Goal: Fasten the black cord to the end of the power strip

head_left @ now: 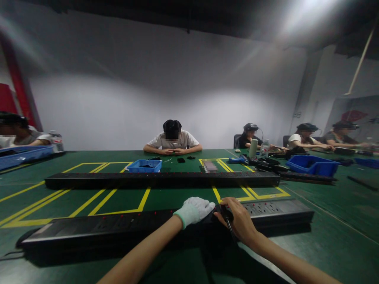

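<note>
A long black power strip [118,228] with sockets and small red parts lies across the green table near me. My left hand [196,211], in a white glove, rests on its top just right of the middle, fingers together and pointing right; what they may hold is hidden. Close beside it, my bare right hand [238,219] is closed around a black plug-like piece [226,215], held against the strip's top. A dark cable runs down from this piece below the right hand.
A second black strip [162,180] lies farther back, parallel. Behind it are a small blue tray [145,166] and yellow tape outlines [85,203]. A larger blue bin [312,165], bottles and dark tools stand at right. Several people sit around the table, one directly opposite.
</note>
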`<state>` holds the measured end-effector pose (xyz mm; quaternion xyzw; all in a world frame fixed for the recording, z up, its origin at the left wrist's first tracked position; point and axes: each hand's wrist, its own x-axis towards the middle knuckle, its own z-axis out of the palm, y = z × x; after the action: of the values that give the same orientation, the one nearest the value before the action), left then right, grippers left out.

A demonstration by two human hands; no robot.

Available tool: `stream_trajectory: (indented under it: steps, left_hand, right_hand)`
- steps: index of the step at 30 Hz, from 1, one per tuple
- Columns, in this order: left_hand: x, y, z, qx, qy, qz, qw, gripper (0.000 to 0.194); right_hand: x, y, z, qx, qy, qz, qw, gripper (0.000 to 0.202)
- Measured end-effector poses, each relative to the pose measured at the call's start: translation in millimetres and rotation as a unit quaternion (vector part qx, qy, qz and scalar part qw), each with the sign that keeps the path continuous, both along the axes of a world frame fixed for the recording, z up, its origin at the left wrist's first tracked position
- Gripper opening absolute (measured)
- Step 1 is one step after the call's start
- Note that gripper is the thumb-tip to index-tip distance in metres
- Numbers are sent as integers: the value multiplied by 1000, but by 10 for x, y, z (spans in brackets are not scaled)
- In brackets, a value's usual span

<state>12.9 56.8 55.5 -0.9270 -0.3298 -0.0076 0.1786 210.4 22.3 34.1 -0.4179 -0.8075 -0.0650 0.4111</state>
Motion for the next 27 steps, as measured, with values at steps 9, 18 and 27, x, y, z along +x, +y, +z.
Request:
stream_trajectory:
  steps: [9, 18, 27]
  left_hand:
    - [-22, 62, -81, 8, 7, -16, 1000, 26]
    - [-17, 94, -140, -2, -1, -8, 1000, 24]
    - [22, 104, -174, -29, -41, 40, 998, 35]
  right_hand:
    - [8, 39, -83, 22, 27, 8, 999, 15]
    - [-23, 33, 55, 23, -70, -14, 997, 12]
    - [-2, 141, 270, 25, -234, 5, 972, 15]
